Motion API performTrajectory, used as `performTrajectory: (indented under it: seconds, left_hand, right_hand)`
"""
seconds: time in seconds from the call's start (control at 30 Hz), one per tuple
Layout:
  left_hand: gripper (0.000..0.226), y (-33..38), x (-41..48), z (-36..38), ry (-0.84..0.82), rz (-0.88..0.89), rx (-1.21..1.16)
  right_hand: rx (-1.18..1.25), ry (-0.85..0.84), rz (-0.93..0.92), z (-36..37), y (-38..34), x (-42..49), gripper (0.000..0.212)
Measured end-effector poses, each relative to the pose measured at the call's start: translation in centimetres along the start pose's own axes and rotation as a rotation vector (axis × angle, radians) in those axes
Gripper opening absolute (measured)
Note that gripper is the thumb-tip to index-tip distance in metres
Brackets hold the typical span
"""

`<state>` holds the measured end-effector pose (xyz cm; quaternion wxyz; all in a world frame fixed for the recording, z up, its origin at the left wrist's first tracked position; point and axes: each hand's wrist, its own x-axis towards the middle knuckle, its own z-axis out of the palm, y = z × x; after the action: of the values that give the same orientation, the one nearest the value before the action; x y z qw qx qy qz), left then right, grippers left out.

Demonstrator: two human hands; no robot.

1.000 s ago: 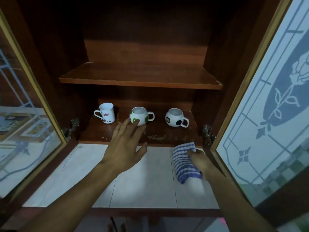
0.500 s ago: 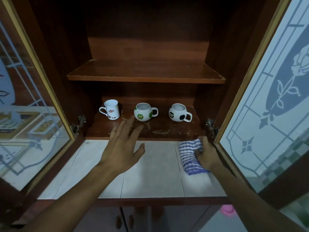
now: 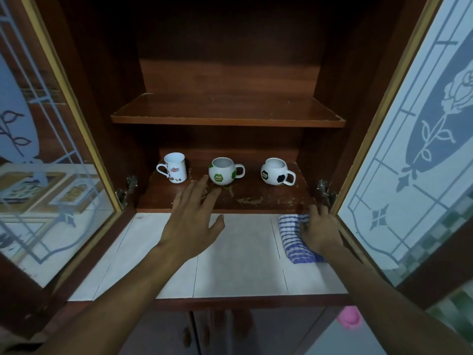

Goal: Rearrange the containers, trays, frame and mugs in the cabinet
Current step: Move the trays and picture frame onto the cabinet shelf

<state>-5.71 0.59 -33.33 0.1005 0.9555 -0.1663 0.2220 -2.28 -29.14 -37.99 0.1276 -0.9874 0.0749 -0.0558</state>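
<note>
A: Left hand [image 3: 189, 226] first. What are the fingers [image 3: 197, 189] doing?
B: Straight and spread, palm down, nothing held. Tips are over the front of the lower shelf [image 3: 256, 198], just short of the green-patched mug [image 3: 222, 172]. Cannot tell whether they touch the wood.
A: Right hand [image 3: 321, 231]?
B: Fingers [image 3: 313, 213] bent over a bunched blue-checked cloth [image 3: 291, 242], gripping it against the tiled worktop [image 3: 238, 265]. Far right end, near the door hinge [image 3: 325, 192].
A: The mugs?
B: Three, upright, in a row along the back of the lower shelf, each apart from the next. White mug [image 3: 174, 170] at left, tall, brown print, handle to the left. Green-patched mug in the middle, round, handle to the right. Black-patched mug [image 3: 275, 172] at right, round like a football, handle to the right.
A: Further out?
B: Upper shelf [image 3: 225, 111] above them, dark wood, inside the cabinet [image 3: 115, 73]. The lower shelf's front shows pale scuffed flecks. Both glass doors stand open: left door [image 3: 38, 175] with a frosted leaf pattern, right door [image 3: 409, 149] with a frosted rose. Something pink [image 3: 349, 316] low at right, below the worktop edge, too blurred to name.
</note>
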Motion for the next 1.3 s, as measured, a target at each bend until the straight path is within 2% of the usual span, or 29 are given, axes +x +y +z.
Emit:
performTrajectory:
  seconds: [0.33,0.43,0.6,0.77,0.97,1.3]
  left_hand:
    - [0.060,-0.8,0.5,-0.4,0.039,0.022,-0.039]
    - [0.057,-1.1,0.9,-0.7,0.071,0.042,-0.028]
    - [0.060,-0.8,1.2,-2.3,0.073,0.056,-0.018]
    - [0.062,-0.6,-0.2,-3.3,0.081,0.078,-0.010]
    - [0.062,-0.3,-2.2,-4.1,0.114,0.063,-0.016]
    - [0.061,1.0,-5.7,-6.2,0.120,0.028,0.023]
  right_hand:
    - [0.239,0.088,-0.179,-3.6,-5.9,-1.7,0.054]
    - [0.167,0.183,-0.319,-4.5,-8.2,-2.7,0.064]
    - [0.049,0.225,-0.446,-5.5,-10.5,-4.3,0.074]
    - [-0.039,0.255,-0.463,-5.8,-11.5,-6.6,0.078]
    - [-0.029,0.278,-0.507,-6.3,-12.0,-9.0,0.074]
    - [-0.036,0.202,-0.539,-6.8,-11.9,-12.2,0.076]
